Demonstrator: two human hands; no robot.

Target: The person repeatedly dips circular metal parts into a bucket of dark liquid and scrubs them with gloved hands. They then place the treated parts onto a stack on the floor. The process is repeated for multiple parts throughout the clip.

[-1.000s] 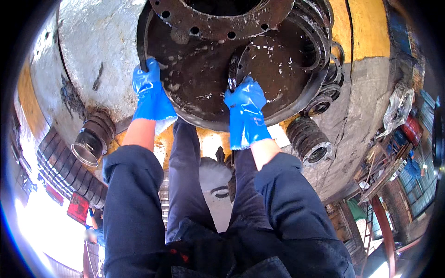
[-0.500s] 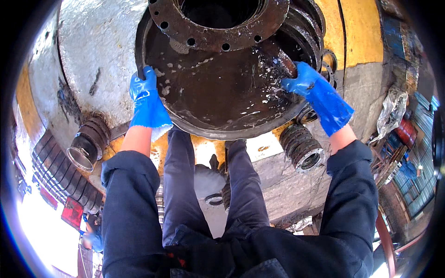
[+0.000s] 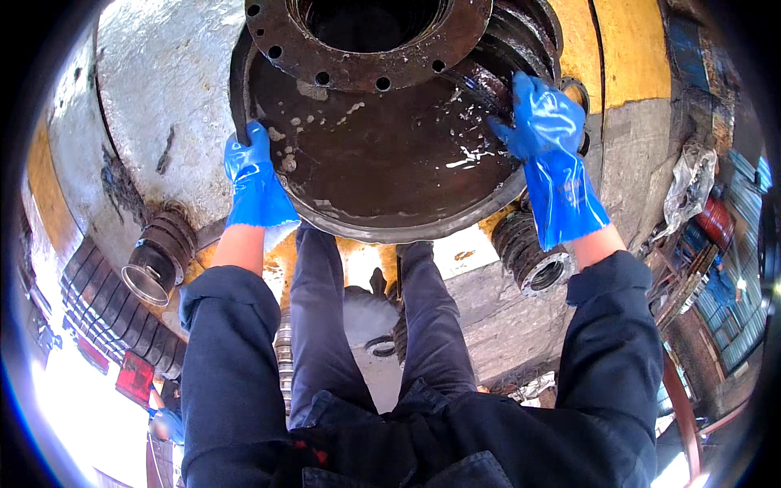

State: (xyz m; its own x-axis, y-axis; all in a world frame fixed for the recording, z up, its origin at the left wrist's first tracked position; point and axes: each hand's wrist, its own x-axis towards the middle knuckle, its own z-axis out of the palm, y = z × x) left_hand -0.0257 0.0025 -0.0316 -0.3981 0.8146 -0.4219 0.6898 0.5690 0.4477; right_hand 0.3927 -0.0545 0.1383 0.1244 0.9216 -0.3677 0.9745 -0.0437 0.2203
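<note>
A wide round metal pan (image 3: 366,191) with a wet dark bottom is in front of me. A heavy brown flange (image 3: 350,68) with bolt holes around its big opening is in its far part. My left hand (image 3: 250,163), in a blue rubber glove, is closed on the pan's left rim, thumb over the edge. At the far right of the pan, my gloved right hand (image 3: 543,122) is curled around a dark brush (image 3: 482,88), mostly hidden by the glove and blurred. The brush is beside dark, wet ribbed rings (image 3: 521,41) behind the flange.
Ribbed metal bellows stand low on the left (image 3: 161,252) and right (image 3: 533,252) of my legs. A dark slatted row (image 3: 122,301) curves along the left. Crumpled clear plastic (image 3: 687,183) and scrap lie at the right. Another person (image 3: 169,415) is at the lower left.
My right hand has moved up and turned, fingers now pointing away from me, taking the brush toward the ribbed rings. The left hand keeps its place on the rim.
</note>
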